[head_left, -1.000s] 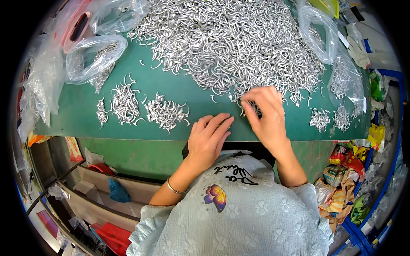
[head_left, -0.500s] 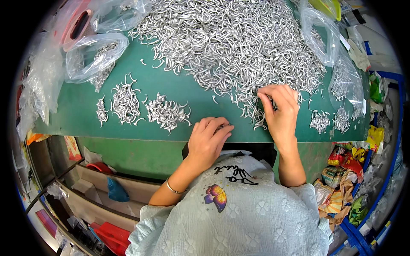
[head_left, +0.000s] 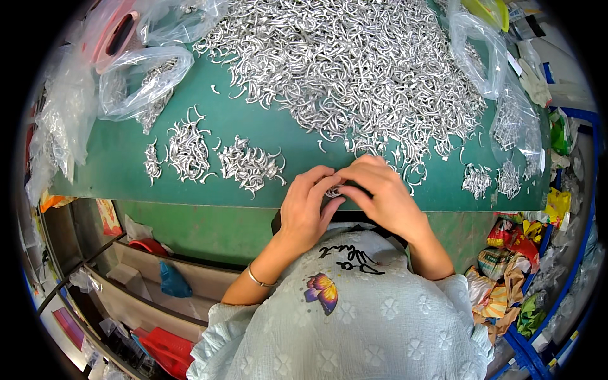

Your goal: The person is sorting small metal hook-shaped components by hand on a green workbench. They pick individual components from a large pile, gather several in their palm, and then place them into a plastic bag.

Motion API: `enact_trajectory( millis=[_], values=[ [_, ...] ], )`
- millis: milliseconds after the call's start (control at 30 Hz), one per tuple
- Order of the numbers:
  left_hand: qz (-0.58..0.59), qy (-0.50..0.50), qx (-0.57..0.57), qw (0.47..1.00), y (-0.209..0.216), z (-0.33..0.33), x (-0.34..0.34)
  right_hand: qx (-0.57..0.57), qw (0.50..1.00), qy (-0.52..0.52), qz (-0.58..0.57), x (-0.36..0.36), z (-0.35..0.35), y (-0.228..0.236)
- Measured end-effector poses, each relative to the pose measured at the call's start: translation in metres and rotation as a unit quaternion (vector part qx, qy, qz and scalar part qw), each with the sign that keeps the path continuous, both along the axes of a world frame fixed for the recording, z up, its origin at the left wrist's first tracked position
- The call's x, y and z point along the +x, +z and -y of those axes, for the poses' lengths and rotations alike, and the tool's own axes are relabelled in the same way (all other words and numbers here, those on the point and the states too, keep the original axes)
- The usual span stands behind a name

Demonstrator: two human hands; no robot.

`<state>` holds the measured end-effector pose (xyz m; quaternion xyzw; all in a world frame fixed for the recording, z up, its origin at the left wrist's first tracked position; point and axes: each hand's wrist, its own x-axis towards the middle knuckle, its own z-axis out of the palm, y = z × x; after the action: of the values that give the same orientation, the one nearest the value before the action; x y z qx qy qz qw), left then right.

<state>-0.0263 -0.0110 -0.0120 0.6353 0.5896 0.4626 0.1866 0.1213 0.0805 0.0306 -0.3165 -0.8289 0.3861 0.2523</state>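
A broad heap of small curved silvery metal pieces (head_left: 354,69) covers the far middle of the green table (head_left: 253,114). At the near table edge my left hand (head_left: 305,206) is closed around a few of these curved metal pieces (head_left: 333,190), partly hidden by the fingers. My right hand (head_left: 383,193) meets it there, its thumb and fingers pinched at the same pieces; what exactly they hold is hidden. Left of my hands lie sorted piles: a larger one (head_left: 251,166), another (head_left: 188,152) and a small one (head_left: 152,161).
Two small piles (head_left: 476,182) lie at the right, beside a clear plastic bag (head_left: 516,126) of metal pieces. Another open bag (head_left: 145,82) and a pink basket (head_left: 117,38) stand at the far left. Blue shelving (head_left: 570,253) with packages runs along the right.
My right hand has left the near edge of the heap and moved left and nearer, joining my left hand. The left hand has stayed almost in place.
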Motion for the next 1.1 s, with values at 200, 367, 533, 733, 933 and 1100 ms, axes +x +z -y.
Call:
enact_trajectory(
  millis=[200,367,533,733,933,1100],
  values=[
    [-0.091,-0.043,-0.037,0.994,0.013,-0.004,-0.002,0.157,0.966,-0.201,0.044,0.009,-0.031,0.0],
    [-0.086,-0.044,-0.027,0.995,0.01,-0.004,-0.002,0.193,0.948,-0.21,0.138,0.011,-0.044,-0.014],
    [-0.089,-0.039,-0.025,0.995,0.007,-0.002,-0.002,0.158,0.964,-0.192,0.092,0.028,-0.047,-0.003],
    [-0.087,-0.04,-0.02,0.995,0.007,-0.003,-0.001,0.134,0.952,-0.265,0.072,0.033,-0.044,0.002],
    [-0.084,-0.035,-0.019,0.996,0.006,-0.003,-0.002,0.099,0.953,-0.276,0.073,0.033,-0.036,0.003],
    [-0.074,-0.036,-0.02,0.996,0.006,-0.002,-0.002,0.07,0.99,-0.118,-0.021,0.005,-0.013,-0.001]
  ],
)
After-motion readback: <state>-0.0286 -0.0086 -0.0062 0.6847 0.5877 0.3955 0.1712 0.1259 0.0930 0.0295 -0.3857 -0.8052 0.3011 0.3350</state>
